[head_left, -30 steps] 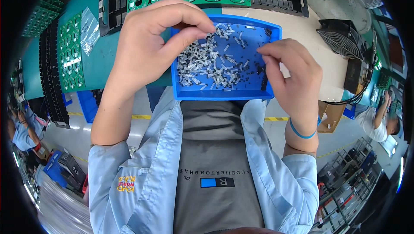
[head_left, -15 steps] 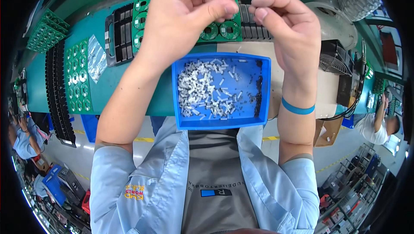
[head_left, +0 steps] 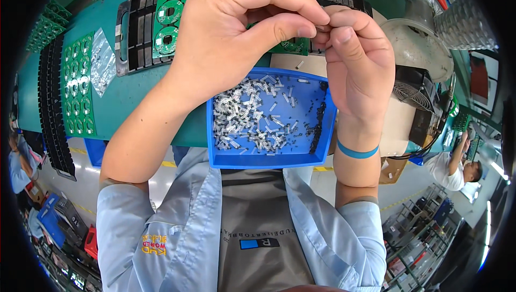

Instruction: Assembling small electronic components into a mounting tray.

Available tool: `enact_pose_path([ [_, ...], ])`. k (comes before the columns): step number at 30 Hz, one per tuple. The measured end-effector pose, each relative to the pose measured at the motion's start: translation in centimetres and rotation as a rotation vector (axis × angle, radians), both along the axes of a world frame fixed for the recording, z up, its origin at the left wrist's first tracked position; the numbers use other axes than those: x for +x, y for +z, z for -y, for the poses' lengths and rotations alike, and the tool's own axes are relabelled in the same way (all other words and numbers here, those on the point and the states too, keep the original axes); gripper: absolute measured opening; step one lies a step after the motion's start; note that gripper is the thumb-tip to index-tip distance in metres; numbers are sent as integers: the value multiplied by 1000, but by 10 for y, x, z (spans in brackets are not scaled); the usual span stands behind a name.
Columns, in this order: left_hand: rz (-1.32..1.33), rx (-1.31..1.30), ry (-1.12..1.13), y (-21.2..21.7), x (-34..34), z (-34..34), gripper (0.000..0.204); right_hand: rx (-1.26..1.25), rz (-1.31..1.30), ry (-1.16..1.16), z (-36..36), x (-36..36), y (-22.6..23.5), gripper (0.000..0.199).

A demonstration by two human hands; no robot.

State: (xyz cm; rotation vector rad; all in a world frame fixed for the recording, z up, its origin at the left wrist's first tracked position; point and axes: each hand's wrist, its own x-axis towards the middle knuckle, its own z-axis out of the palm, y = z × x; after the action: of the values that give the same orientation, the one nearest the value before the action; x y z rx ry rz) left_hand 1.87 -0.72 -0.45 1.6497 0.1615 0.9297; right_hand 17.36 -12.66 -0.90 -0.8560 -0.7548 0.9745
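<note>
Above the blue tray my left hand (head_left: 242,28) and my right hand (head_left: 359,58) meet at the fingertips. Both are closed in a pinch, and whatever is between the fingers is too small or hidden to make out. The blue tray (head_left: 269,160) holds many small clear-and-white pieces (head_left: 236,112) on its left and tiny black parts (head_left: 318,117) along its right wall. Behind my hands a green circuit board panel (head_left: 171,11) with round cut-outs lies on a black slotted carrier (head_left: 141,34), partly covered by my left hand.
Left on the green bench lie a clear plastic bag (head_left: 103,63), another circuit board panel (head_left: 79,85) and a black slotted strip (head_left: 52,106). A black fan (head_left: 413,88) and a pale round hood (head_left: 416,44) stand at the right. Another person (head_left: 452,168) sits far right.
My hands have come together, their fingertips now touching where a gap was before. The view has shifted slightly, so the bench and tray appear a little further left.
</note>
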Motion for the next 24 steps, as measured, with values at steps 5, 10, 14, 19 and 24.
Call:
enact_pose_path([
  [5,59,-127,56,-7,4,3,10,43,12,-77,1,-3,2,21],
  [10,-29,-142,29,-6,-7,3,24,122,58,-95,4,0,0,24],
  [14,-32,-31,21,-2,-8,3,25,111,177,-131,9,-4,2,23],
  [19,-28,74,9,0,-10,2,26,94,169,-132,11,-7,6,25],
  [24,-37,68,2,0,-11,3,27,74,165,-135,14,-7,8,28],
])
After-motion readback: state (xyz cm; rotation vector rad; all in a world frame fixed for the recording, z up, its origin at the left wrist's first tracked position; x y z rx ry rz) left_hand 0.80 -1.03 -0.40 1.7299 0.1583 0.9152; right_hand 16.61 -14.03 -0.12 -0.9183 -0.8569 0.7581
